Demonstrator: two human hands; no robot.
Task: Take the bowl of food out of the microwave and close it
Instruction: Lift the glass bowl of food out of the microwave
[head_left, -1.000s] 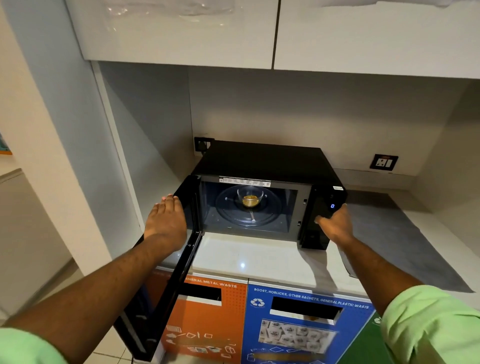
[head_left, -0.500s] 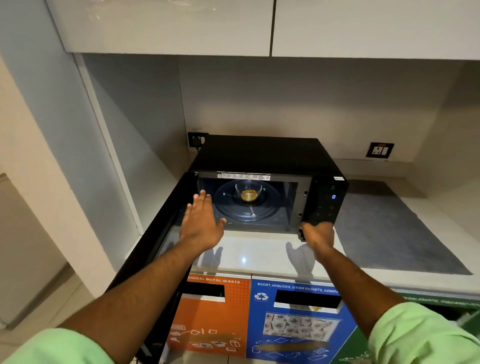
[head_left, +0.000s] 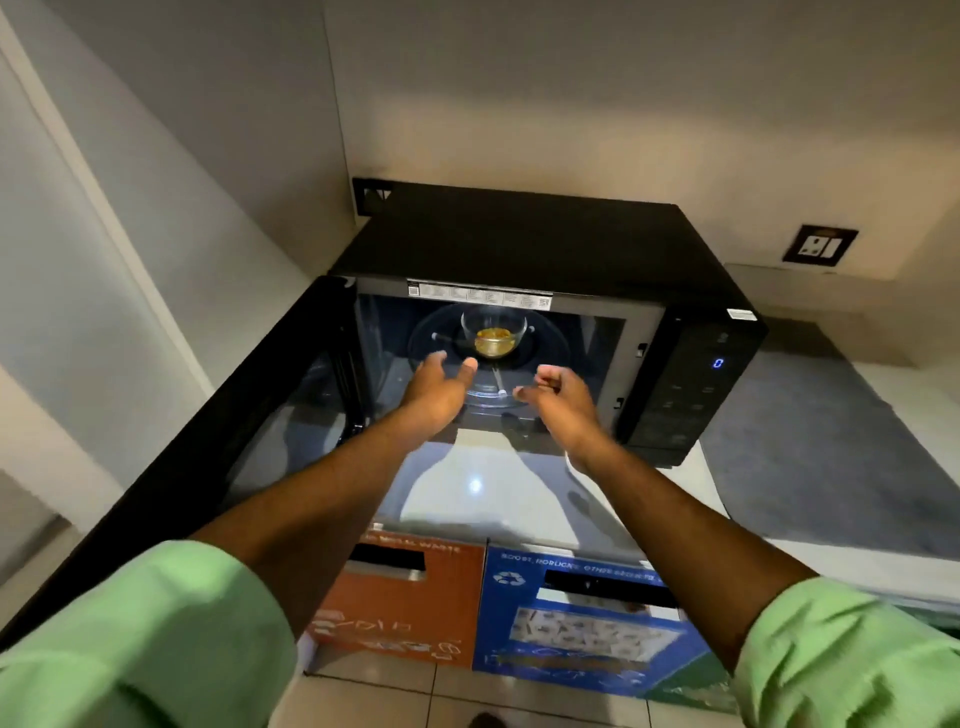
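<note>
Reach step: left hand (head_left: 435, 387) and right hand (head_left: 558, 397) open, empty, just short of the bowl (head_left: 493, 332) in the microwave (head_left: 519, 244). Next: cup both sides.

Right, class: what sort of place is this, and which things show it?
Probably a shared office or campus pantry: a black microwave on a white counter, with labelled orange and blue recycling bins below.

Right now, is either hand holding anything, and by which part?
Nothing is held. The left hand and right hand are open and empty at the microwave opening, short of the glass bowl on the turntable.
</note>
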